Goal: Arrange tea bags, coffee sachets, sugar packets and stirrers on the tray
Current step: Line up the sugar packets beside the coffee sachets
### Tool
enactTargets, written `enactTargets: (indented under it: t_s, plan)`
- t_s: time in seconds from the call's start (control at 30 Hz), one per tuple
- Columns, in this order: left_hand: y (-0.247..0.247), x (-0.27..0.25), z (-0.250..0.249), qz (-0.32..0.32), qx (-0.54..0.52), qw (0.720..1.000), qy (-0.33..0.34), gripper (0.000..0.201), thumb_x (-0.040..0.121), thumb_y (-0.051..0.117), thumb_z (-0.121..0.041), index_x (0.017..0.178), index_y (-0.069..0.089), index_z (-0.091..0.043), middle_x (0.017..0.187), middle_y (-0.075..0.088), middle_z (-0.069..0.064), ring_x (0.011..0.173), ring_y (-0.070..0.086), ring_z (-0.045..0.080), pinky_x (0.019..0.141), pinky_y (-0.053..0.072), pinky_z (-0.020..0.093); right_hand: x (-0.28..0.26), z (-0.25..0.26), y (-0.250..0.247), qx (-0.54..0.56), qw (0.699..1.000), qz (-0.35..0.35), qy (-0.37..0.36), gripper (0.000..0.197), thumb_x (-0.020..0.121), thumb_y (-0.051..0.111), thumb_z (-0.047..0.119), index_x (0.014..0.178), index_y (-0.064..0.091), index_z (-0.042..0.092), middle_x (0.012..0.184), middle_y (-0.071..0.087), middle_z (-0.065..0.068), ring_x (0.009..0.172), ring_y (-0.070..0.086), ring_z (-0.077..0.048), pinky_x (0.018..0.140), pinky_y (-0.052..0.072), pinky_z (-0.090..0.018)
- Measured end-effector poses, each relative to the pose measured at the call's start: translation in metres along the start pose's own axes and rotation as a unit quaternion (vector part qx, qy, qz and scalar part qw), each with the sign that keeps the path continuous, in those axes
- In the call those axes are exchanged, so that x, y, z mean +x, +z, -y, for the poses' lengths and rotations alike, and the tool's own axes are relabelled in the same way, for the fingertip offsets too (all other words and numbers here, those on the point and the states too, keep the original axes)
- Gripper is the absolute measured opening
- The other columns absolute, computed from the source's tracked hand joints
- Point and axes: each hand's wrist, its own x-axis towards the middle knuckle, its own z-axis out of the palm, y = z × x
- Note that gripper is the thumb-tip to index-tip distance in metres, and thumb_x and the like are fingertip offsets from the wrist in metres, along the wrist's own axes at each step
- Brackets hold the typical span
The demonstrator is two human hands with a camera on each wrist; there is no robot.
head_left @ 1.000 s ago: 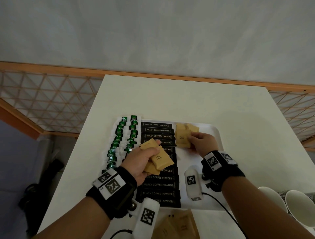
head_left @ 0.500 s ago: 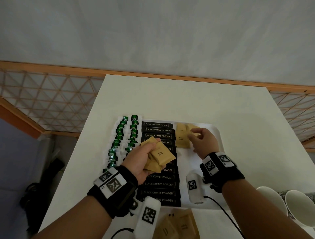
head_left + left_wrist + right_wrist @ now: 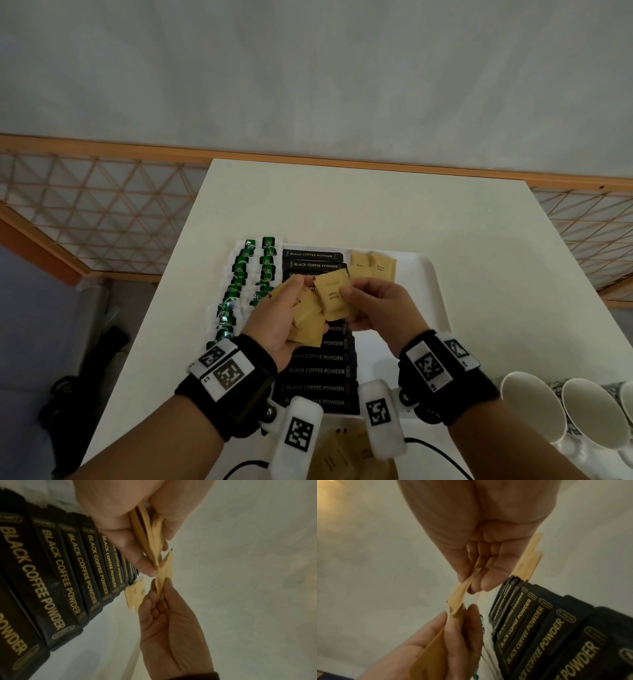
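Sugar step: I am gripping a packet stack (image 3: 306,317) in my left hand (image 3: 277,318) while my right hand (image 3: 378,308) is pinching one packet (image 3: 334,296), bound for the tray (image 3: 433,291) at centre frame.

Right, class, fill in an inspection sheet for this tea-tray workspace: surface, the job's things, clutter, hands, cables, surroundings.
Surface: white table with a white tray on it.
Job's things: green tea bags in two columns at the tray's left; black coffee sachets in a column at the middle; brown sugar packets at the far right. Stirrers: nothing seen.
Clutter: white cups at the table's right; more brown packets at the near edge.
Hands: left hand holds a bunch of sugar packets; right hand pinches a single packet beside them.
Cables: black cable from the wrist gear.
Surroundings: wooden lattice railing, grey wall.
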Motion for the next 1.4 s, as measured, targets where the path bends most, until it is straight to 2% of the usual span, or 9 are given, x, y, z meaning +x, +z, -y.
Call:
enactTargets:
  t_s: [0.13, 0.23, 0.4, 0.63, 0.7, 0.83, 0.93, 1.17, 1.4]
  plan:
    - [0.0, -0.004, 0.001, 0.023, 0.029, 0.999, -0.014, 0.026, 0.091, 0.057, -0.036, 0.101, 0.069, -0.015, 0.091, 0.072, 0.014, 0.063, 0.066, 0.024, 0.051, 0.054, 0.03, -0.001, 0.0, -0.001, 0.002, 1.0, -0.014, -0.013, 0.007, 0.087, 0.065, 0.014, 0.091, 0.07, 0.012, 0.075, 0.07, -0.006, 0.058, 0.062, -0.015, 0.058, 0.056, -0.027]
    - [0.003, -0.006, 0.004, 0.033, 0.051, 0.998, -0.004, 0.018, 0.086, 0.065, -0.021, 0.1, 0.07, -0.011, 0.087, 0.071, 0.015, 0.06, 0.066, 0.021, 0.05, 0.054, 0.03, -0.003, 0.0, 0.0, 0.002, 1.0, -0.016, -0.02, 0.011, 0.087, 0.064, 0.01, 0.098, 0.067, 0.011, 0.072, 0.069, -0.008, 0.056, 0.063, -0.016, 0.057, 0.056, -0.028]
    - [0.001, -0.002, 0.003, 0.013, 0.039, 0.999, -0.024, 0.021, 0.088, 0.064, -0.018, 0.105, 0.067, -0.007, 0.083, 0.071, 0.014, 0.062, 0.068, 0.022, 0.048, 0.052, 0.028, -0.003, -0.001, -0.004, -0.003, 0.998, 0.021, -0.064, 0.035, 0.091, 0.042, -0.006, 0.11, 0.06, 0.018, 0.078, 0.071, -0.006, 0.062, 0.064, -0.017, 0.06, 0.055, -0.03]
    - [0.002, -0.003, 0.003, 0.042, 0.045, 0.995, -0.082, 0.027, 0.089, 0.062, -0.026, 0.109, 0.065, -0.007, 0.081, 0.071, 0.011, 0.065, 0.067, 0.025, 0.049, 0.053, 0.029, 0.001, -0.013, -0.014, -0.141, 0.975, -0.026, -0.169, 0.034, 0.081, 0.071, 0.01, 0.073, 0.072, 0.043, 0.09, 0.064, 0.006, 0.076, 0.06, -0.01, 0.07, 0.053, -0.029]
    - [0.002, -0.003, 0.003, 0.04, 0.02, 0.994, -0.104, 0.026, 0.094, 0.052, -0.023, 0.113, 0.061, -0.008, 0.081, 0.07, 0.012, 0.066, 0.066, 0.027, 0.05, 0.054, 0.031, 0.006, -0.014, -0.022, -0.087, 0.983, -0.091, -0.131, 0.026, 0.083, 0.069, 0.011, 0.07, 0.072, 0.034, 0.082, 0.064, 0.006, 0.075, 0.059, -0.011, 0.065, 0.053, -0.027]
    - [-0.003, -0.003, 0.003, 0.035, -0.008, 0.99, -0.133, 0.028, 0.091, 0.036, -0.012, 0.108, 0.057, -0.007, 0.093, 0.068, 0.019, 0.078, 0.065, 0.034, 0.056, 0.057, 0.04, 0.018, -0.022, -0.052, -0.045, 0.979, -0.198, -0.01, 0.009, 0.09, 0.06, 0.014, 0.095, 0.068, 0.011, 0.071, 0.065, -0.004, 0.065, 0.059, -0.017, 0.062, 0.057, -0.029]
    - [-0.002, -0.003, 0.003, 0.037, 0.002, 0.99, -0.133, 0.026, 0.093, 0.033, -0.006, 0.1, 0.058, -0.005, 0.099, 0.068, 0.02, 0.083, 0.064, 0.034, 0.057, 0.058, 0.041, 0.03, -0.033, -0.066, -0.076, 0.972, -0.219, 0.029, 0.014, 0.089, 0.061, 0.011, 0.101, 0.068, 0.009, 0.067, 0.063, -0.005, 0.059, 0.057, -0.02, 0.065, 0.057, -0.035]
    - [0.001, -0.003, 0.004, 0.05, 0.027, 0.991, -0.119, 0.023, 0.099, 0.039, -0.009, 0.112, 0.058, -0.009, 0.098, 0.071, 0.015, 0.076, 0.069, 0.026, 0.052, 0.058, 0.036, 0.05, -0.043, -0.076, -0.156, 0.961, -0.222, 0.055, 0.018, 0.086, 0.062, 0.013, 0.102, 0.071, 0.013, 0.053, 0.059, -0.005, 0.048, 0.052, -0.022, 0.071, 0.055, -0.044]
    - [-0.002, -0.002, 0.006, 0.064, 0.044, 0.992, -0.104, 0.021, 0.099, 0.041, -0.009, 0.108, 0.06, -0.01, 0.094, 0.071, 0.011, 0.077, 0.067, 0.025, 0.053, 0.057, 0.034, 0.054, -0.042, -0.077, -0.225, 0.948, -0.221, 0.041, 0.022, 0.084, 0.061, 0.018, 0.103, 0.07, 0.017, 0.061, 0.063, 0.0, 0.046, 0.054, -0.02, 0.063, 0.054, -0.033]
